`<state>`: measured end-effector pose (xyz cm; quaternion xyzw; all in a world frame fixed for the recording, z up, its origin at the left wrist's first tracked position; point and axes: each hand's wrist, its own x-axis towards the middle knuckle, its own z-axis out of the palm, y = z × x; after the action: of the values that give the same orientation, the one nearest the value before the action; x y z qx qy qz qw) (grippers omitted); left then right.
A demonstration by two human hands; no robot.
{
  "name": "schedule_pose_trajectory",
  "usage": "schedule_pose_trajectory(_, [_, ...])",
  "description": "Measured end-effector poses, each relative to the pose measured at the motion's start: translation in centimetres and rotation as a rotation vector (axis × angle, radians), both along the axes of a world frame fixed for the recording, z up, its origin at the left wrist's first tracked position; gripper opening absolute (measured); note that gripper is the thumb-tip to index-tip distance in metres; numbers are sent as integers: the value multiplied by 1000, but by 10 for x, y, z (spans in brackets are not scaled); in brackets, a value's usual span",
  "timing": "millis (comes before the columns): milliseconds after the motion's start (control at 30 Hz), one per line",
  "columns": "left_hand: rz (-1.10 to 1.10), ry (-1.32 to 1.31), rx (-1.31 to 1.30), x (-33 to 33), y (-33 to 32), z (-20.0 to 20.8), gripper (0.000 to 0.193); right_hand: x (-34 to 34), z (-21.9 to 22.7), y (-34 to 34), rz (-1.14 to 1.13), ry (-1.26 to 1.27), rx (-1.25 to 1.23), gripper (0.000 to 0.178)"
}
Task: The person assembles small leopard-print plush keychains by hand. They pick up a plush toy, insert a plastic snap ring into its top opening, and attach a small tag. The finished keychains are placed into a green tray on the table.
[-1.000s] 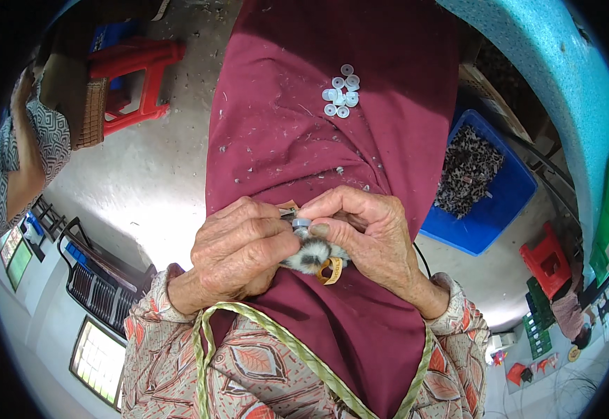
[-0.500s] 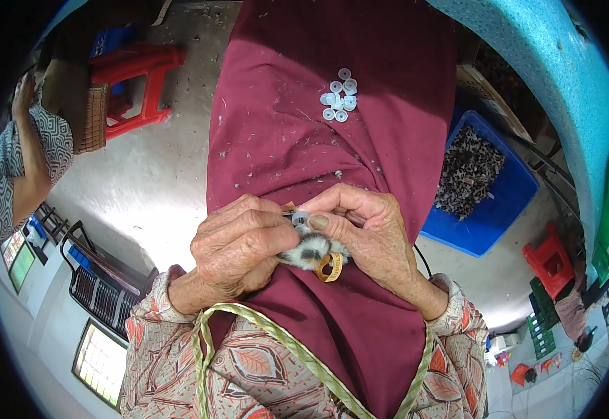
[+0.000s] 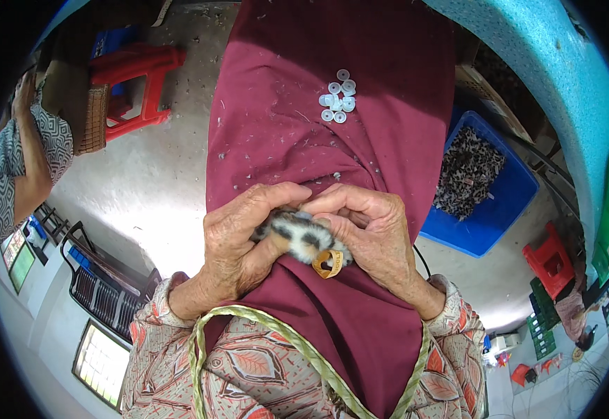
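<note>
A small furry plush piece (image 3: 297,236), white with black and tan patches, rests between my hands over my lap. My left hand (image 3: 231,237) curls round its left end, thumb against the fur. From the other side my right hand (image 3: 374,227) pinches its upper right part with thumb and bent fingers. Whatever lies under those right fingertips is mostly hidden. A looped yellow ribbon tag (image 3: 328,265) sticks out of the plush at its lower right. Several translucent white plastic discs (image 3: 337,98) with centre holes lie on the maroon apron (image 3: 276,119), beyond my hands.
To the right, a blue bin (image 3: 482,227) holds many dark and pale spotted pieces. A red stool (image 3: 154,91) stands at the far left, near a seated person (image 3: 32,153). Another red stool (image 3: 550,260) is at the right. Fluff dots the apron.
My left hand has opened away from the pinch and shifted slightly left, uncovering more of the plush. A white plastic part seen between the fingertips is now mostly hidden. My right hand stays nearly in place.
</note>
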<state>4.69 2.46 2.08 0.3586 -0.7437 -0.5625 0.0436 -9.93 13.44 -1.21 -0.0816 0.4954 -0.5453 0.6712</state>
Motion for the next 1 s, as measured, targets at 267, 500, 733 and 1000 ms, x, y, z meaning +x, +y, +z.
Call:
schedule_pose_trajectory(267, [-75, 31, -70, -3, -1, 3, 24, 3, 3, 0, -98, 48, -25, 12])
schedule_pose_trajectory(500, [-77, 89, -155, -4, -1, 0, 28, -2, 2, -2, -13, 116, 28, 12])
schedule_pose_trajectory(733, [-53, 69, -55, 4, -4, -6, 21, -26, 11, -11, 185, 119, 12, 21])
schedule_pose_trajectory(1000, [66, -59, 334, 3, -5, -12, 23, -17, 11, -5, 381, 462, -56, 40])
